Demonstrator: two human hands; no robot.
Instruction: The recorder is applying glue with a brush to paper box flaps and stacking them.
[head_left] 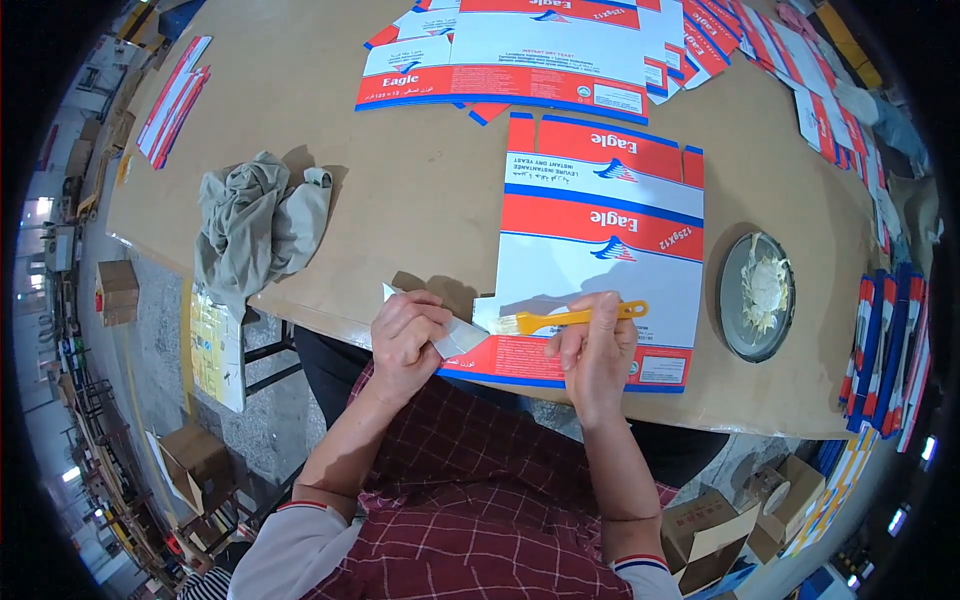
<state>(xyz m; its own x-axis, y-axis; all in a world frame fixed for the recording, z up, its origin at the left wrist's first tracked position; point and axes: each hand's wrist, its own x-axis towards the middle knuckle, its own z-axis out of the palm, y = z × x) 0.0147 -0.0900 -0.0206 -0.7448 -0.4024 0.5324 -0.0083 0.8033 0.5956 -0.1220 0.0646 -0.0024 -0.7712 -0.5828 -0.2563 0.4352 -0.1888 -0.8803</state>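
Note:
A flat, unfolded carton blank (600,250), red, white and blue, lies on the brown table (420,190) in front of me. My left hand (405,340) presses down on the blank's near left flap (462,338), which is folded back to show its grey inside. My right hand (595,350) holds a brush with a yellow handle (575,319), its pale bristles resting at the flap's edge near the blank's near left corner.
A round dark dish of whitish paste (757,296) sits to the right. A crumpled grey cloth (255,225) lies to the left. More carton blanks (520,50) are spread at the far side, stacked blanks (890,350) stand at the right edge, and brown boxes (195,465) sit on the floor.

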